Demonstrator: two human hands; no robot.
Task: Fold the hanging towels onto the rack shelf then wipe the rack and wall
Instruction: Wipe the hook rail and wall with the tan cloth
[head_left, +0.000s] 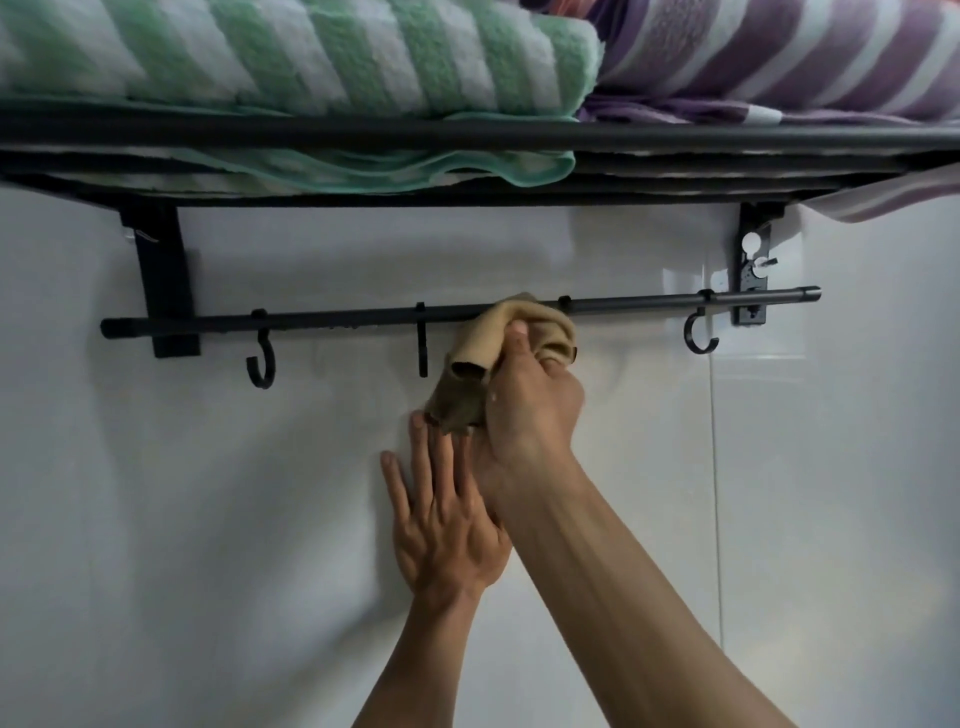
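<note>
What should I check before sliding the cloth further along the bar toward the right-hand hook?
1. Cloth grip: ok. The right hand grips the tan cloth, bunched on the bar.
2. Bracing: ok. The left hand rests flat on the wall, fingers straight.
3. Towels off the bar: ok. The green towel and the purple towel lie folded on the shelf.
4. Path to the right: not ok. A hook clip sits on the bar right beside the cloth.
5. Right-hand hook: ok, hanging empty.
6. Dirt left on the bar: cannot tell.
</note>
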